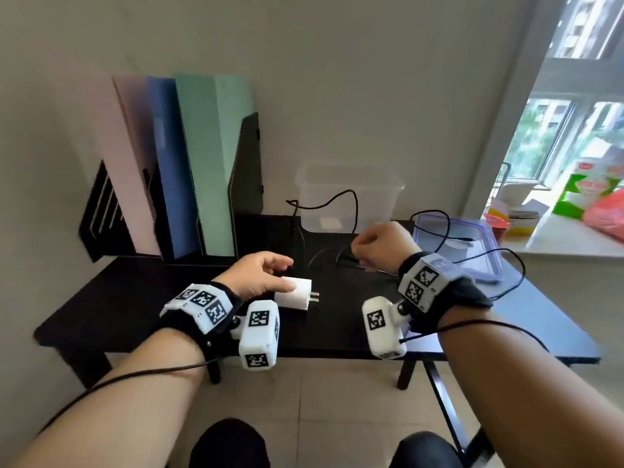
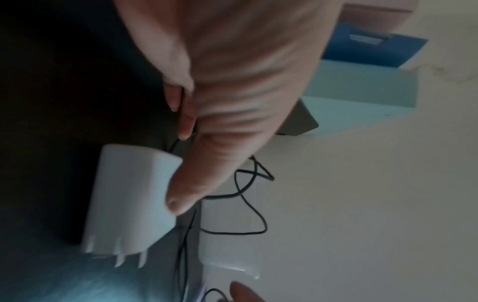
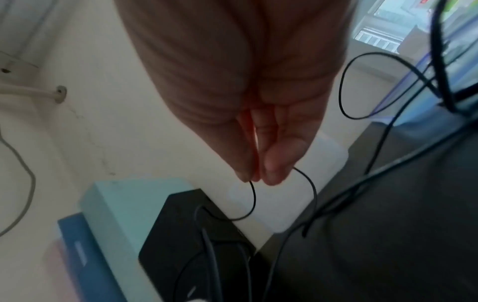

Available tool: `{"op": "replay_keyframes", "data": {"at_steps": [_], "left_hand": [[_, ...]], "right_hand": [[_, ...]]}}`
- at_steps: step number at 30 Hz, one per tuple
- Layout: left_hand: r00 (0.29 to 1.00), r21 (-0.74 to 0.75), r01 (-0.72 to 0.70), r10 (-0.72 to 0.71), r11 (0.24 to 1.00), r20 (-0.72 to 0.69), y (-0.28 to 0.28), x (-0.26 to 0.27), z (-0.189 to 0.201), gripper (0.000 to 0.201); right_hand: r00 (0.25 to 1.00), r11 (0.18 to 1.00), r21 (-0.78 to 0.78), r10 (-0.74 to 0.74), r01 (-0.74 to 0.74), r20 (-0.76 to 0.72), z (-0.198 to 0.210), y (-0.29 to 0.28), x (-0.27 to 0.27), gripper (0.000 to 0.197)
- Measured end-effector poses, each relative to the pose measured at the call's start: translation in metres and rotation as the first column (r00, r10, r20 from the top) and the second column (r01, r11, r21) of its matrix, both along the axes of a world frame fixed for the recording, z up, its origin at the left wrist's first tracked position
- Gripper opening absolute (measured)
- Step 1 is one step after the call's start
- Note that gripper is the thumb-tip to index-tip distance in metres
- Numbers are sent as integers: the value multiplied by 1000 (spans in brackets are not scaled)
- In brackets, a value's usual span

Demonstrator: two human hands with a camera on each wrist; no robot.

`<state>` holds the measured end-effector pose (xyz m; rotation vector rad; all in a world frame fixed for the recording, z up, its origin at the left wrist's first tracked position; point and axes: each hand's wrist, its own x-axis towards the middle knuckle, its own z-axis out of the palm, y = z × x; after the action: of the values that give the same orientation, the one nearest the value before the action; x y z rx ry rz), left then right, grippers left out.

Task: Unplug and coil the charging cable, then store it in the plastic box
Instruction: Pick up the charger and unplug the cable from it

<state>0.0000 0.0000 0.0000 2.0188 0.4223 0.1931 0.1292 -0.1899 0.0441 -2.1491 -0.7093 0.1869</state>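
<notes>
White charger (image 1: pixel 294 292) held in left hand (image 1: pixel 258 275); right hand (image 1: pixel 380 245) pinching black cable (image 1: pixel 341 197).

The plastic box (image 1: pixel 347 197) stands behind the charger (image 1: pixel 297 293), lid (image 1: pixel 472 244) rightward.

Daylight from the window (image 1: pixel 553 136) at right; wrist views dim, blurred.

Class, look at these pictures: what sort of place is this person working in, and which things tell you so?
Probably a home study corner: upright folders in a rack on a small black desk, beside a window.
</notes>
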Motion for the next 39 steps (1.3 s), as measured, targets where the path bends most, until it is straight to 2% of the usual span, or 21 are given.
{"op": "replay_keyframes", "data": {"at_steps": [4,6,9,12,14,16,17,19,20,22,24,26,28,30,32,35,37,39], "left_hand": [[981,136,131,-109,982,-161,-11,3,-5,75],[972,206,158,-115,966,-205,-13,9,-8,85],[969,249,164,-109,954,-220,-11,15,-7,83],[979,253,144,-100,957,-179,-7,15,-3,74],[990,128,103,-89,986,-114,5,15,2,70],[992,-155,118,-122,981,-20,19,12,9,70],[992,-322,122,-111,939,52,24,11,11,72],[979,-590,138,-20,796,203,33,9,16,82],[967,-681,165,20,714,255,34,7,21,88],[944,-794,253,37,553,327,35,5,33,96],[912,-797,367,-17,479,410,30,5,45,82],[880,-765,448,-76,462,470,21,8,56,69],[860,-755,490,-103,435,499,10,13,61,70],[848,-758,516,-112,398,518,4,17,66,73],[853,-775,509,-103,375,511,4,20,72,72],[912,-854,390,-13,344,411,8,24,79,73],[940,-881,299,48,368,338,10,26,79,76],[950,-891,235,104,389,295,12,28,75,70]], "right_hand": [[992,983,-175,32,-52,-120,-20,14,-11,11],[986,981,-185,30,-61,-166,-29,18,-11,10],[983,983,-171,33,-65,-182,-39,20,-10,13],[977,988,-140,38,-69,-211,-43,18,-8,5],[969,991,-112,50,-79,-243,-44,16,-5,2],[961,993,-81,61,-85,-270,-43,14,-3,4],[957,994,-60,66,-87,-284,-42,14,-3,5],[949,996,-9,77,-84,-305,-39,15,-3,6],[946,996,29,90,-86,-312,-37,16,-4,9],[943,986,131,140,-104,-303,-33,21,-6,33],[939,958,226,233,-176,-252,-26,28,-11,60],[904,912,313,349,-266,-247,-18,37,-18,65],[849,862,376,453,-340,-271,-12,46,-22,39],[845,854,366,473,-371,-248,-4,49,-22,9],[901,890,336,387,-308,-198,4,47,-13,11],[972,917,387,172,-99,-158,25,35,13,21],[967,836,545,78,68,-241,45,23,30,24],[938,709,678,69,193,-339,64,9,43,25]]}}
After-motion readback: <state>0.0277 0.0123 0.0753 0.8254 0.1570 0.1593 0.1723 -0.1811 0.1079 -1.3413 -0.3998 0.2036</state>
